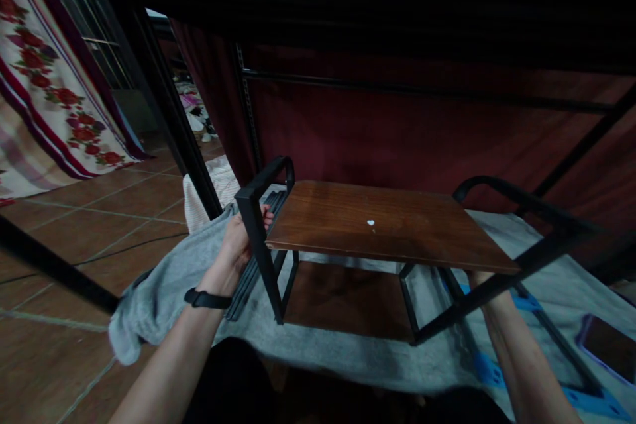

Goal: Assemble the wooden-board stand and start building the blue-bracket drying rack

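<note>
A small two-tier shelf has a brown wood-grain upper board (382, 218), a lower board (348, 298) and black metal side frames (261, 258) with rounded tops. My left hand (243, 232), with a dark band on its wrist, is closed around the left frame's upright, its fingertips showing past the post. My right hand (481, 278) reaches under the upper board's right end, by the right frame. The board hides its fingers, so I cannot tell its grip. A small white heart-shaped mark (370, 222) is on the upper board.
Grey cloth (348, 351) lies under the shelf. Dark bars (243, 291) lie at the left, and blue pieces with dark bars (527, 301) at the right, near a phone (609, 348). Black metal posts (173, 112) and a maroon curtain (397, 139) surround the space.
</note>
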Motion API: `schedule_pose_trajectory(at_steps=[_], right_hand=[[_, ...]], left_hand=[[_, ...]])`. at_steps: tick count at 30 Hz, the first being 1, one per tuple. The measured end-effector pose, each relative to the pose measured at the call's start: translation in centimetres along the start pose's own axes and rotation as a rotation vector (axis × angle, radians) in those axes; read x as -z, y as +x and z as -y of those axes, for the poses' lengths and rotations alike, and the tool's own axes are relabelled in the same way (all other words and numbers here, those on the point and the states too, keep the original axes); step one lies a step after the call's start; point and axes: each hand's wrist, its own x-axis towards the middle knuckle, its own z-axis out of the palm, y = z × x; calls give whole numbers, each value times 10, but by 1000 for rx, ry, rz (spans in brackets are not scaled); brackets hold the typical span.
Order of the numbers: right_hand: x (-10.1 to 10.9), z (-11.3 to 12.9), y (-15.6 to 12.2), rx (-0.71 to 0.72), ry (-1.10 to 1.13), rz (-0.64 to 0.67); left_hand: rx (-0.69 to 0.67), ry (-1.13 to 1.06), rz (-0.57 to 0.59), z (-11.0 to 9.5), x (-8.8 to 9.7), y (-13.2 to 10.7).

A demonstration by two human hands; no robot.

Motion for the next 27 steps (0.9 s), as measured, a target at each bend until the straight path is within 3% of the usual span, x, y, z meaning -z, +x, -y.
schedule_pose_trajectory(at_steps=[6, 14, 20, 27], right_hand=[[-4, 65, -2, -64, 128, -95], [19, 124, 5, -175, 230, -112], [31, 166, 1, -135, 310, -37], [38, 187, 12, -375, 325, 32]], left_hand=[[-72, 11, 65, -29, -6, -7], [-182, 59, 82, -79, -10, -27], [-536, 494, 68, -110, -16, -48], [-827, 1024, 105, -133, -18, -55]])
